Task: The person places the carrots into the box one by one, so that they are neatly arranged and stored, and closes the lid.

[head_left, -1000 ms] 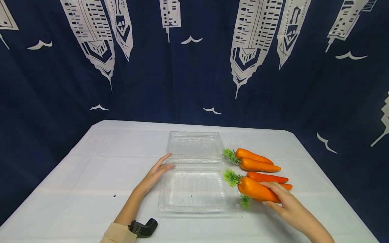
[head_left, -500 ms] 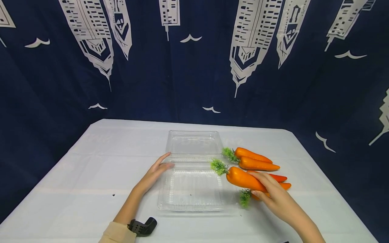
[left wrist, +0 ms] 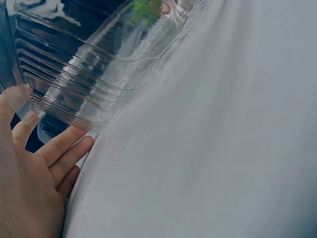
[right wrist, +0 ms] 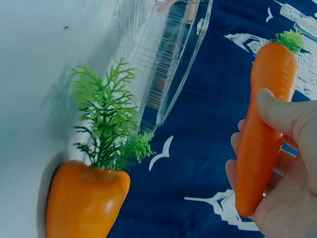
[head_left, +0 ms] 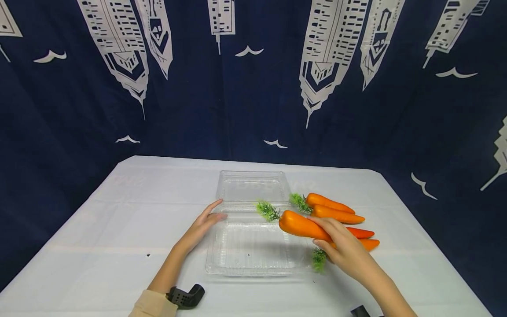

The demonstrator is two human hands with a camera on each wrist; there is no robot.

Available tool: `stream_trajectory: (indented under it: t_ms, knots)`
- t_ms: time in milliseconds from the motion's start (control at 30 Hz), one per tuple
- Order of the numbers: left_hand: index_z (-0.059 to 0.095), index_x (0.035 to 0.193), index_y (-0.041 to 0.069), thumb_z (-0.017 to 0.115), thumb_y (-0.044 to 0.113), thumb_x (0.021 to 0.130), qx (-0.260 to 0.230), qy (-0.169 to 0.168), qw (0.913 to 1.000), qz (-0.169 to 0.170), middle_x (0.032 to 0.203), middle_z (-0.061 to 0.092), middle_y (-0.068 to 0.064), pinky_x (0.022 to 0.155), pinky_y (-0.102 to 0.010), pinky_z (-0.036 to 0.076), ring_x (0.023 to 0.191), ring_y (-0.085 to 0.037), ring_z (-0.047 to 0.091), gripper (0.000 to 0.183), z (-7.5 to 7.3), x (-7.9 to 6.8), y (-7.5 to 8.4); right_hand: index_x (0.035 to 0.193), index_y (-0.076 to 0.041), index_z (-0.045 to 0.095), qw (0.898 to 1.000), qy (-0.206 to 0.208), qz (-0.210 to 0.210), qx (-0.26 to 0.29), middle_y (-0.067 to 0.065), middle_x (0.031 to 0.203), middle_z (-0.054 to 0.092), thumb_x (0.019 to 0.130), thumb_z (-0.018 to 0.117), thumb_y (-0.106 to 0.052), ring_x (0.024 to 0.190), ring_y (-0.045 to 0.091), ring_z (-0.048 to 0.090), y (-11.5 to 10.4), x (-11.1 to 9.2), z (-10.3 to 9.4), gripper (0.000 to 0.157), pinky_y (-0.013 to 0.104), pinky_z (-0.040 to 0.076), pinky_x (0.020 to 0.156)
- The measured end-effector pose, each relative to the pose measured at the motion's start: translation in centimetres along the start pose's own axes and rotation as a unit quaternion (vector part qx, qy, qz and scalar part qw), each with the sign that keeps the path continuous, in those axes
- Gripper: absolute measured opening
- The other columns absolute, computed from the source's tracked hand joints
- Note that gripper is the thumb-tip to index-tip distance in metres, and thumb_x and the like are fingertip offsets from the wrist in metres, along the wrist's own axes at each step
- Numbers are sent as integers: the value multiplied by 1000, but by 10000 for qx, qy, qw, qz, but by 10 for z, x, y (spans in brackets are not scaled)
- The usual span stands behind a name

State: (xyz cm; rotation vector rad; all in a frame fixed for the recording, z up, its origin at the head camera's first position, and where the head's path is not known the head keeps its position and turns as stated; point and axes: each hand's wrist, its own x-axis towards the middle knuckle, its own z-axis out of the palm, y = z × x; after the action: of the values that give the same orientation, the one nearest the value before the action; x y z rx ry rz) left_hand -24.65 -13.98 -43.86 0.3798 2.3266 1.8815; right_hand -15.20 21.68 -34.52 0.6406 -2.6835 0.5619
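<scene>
My right hand (head_left: pixel 344 244) grips an orange carrot (right wrist: pixel 270 119) with a green leafy top, thumb on one side and fingers round the other. In the head view this carrot is raised over the right part of a clear plastic clamshell container (head_left: pixel 253 246), leaves pointing left. The container lies unfolded on the table, its lid (head_left: pixel 253 187) laid back. At the container's left edge rests my left hand (head_left: pixel 202 229), its fingers fairly straight. The left wrist view shows those fingers (left wrist: pixel 64 153) against the ribbed clear wall.
Several other carrots lie right of the container: two orange ones (head_left: pixel 336 214) at the back, a redder one (head_left: pixel 361 233) and another orange one (head_left: pixel 369 244) partly behind my right hand. A white cloth covers the table (head_left: pixel 150 211). A dark blue printed curtain (head_left: pixel 237 101) hangs behind.
My right hand has carried the carrot left and slightly upward, from above the other carrots to over the container. The left hand stays at the container's edge.
</scene>
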Motion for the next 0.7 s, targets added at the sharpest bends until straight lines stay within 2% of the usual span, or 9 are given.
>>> stream_trajectory:
  t_ms: [200, 300, 433, 700]
  knots:
    - [28, 141, 35, 47, 39, 92, -70, -33, 9999, -79, 125, 57, -9, 100, -50, 36, 118, -28, 51, 53, 1, 0, 0, 130, -17, 47, 9998, 11, -104, 189, 9, 122, 55, 86, 62, -20, 111, 31, 53, -3, 10, 5, 47, 51, 48, 86]
    - [28, 141, 34, 47, 38, 92, -107, -31, 9999, -110, 124, 57, -8, 99, -48, 37, 117, -27, 51, 53, 1, 1, 0, 131, -18, 47, 9998, -40, -69, 189, 10, 124, 54, 86, 62, -20, 112, 32, 52, -5, 14, 6, 47, 53, 47, 87]
    - [28, 141, 34, 47, 38, 92, -93, -48, 9999, -44, 125, 57, -9, 102, -51, 33, 118, -27, 51, 52, 1, 1, 0, 130, -19, 47, 9998, 20, -134, 134, 7, 123, 55, 85, 63, -18, 107, 28, 54, -6, 20, 9, 48, 52, 45, 88]
    - [26, 143, 27, 46, 37, 93, -81, -146, 9998, 100, 127, 56, -12, 109, -56, 20, 125, -29, 45, 55, -2, 0, 2, 130, -18, 48, 9994, 163, -300, 88, 4, 118, 57, 84, 64, -20, 107, 25, 54, -9, 32, 16, 48, 48, 45, 90]
